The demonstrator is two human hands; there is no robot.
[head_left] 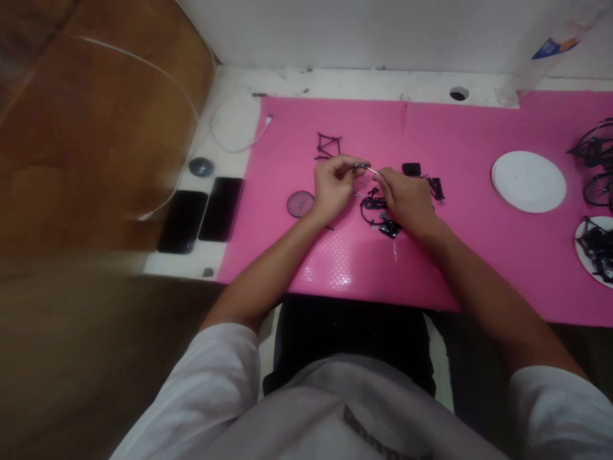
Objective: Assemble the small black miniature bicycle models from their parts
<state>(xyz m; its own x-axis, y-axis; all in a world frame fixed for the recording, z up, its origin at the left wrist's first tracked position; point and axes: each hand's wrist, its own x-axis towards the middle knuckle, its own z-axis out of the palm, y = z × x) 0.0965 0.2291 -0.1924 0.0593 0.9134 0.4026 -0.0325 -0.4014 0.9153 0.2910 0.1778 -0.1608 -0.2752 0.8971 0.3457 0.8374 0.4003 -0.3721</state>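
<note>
My left hand (pixel 335 185) pinches a small dark model-bicycle part (pixel 359 167) between thumb and fingers, above the pink mat (pixel 278 249). My right hand (pixel 407 195) is closed around what looks like a small screwdriver (pixel 373 171). Only its thin metal shaft shows, pointing left and meeting the dark part. Below and between the hands lie black model-bicycle pieces (pixel 376 203), partly covered by my right hand. A small spoked wheel (pixel 300 204) rests beside my left wrist, and a dark bicycle frame (pixel 329 145) lies beyond that hand.
White round plates (pixel 529 182) sit to the right. Farther right are assembled-looking black model bicycles (pixel 596 153) and a plate of black parts (pixel 598 252). Two dark phones (pixel 220 209), a round black object (pixel 201 167) and a white cable (pixel 234 151) lie left.
</note>
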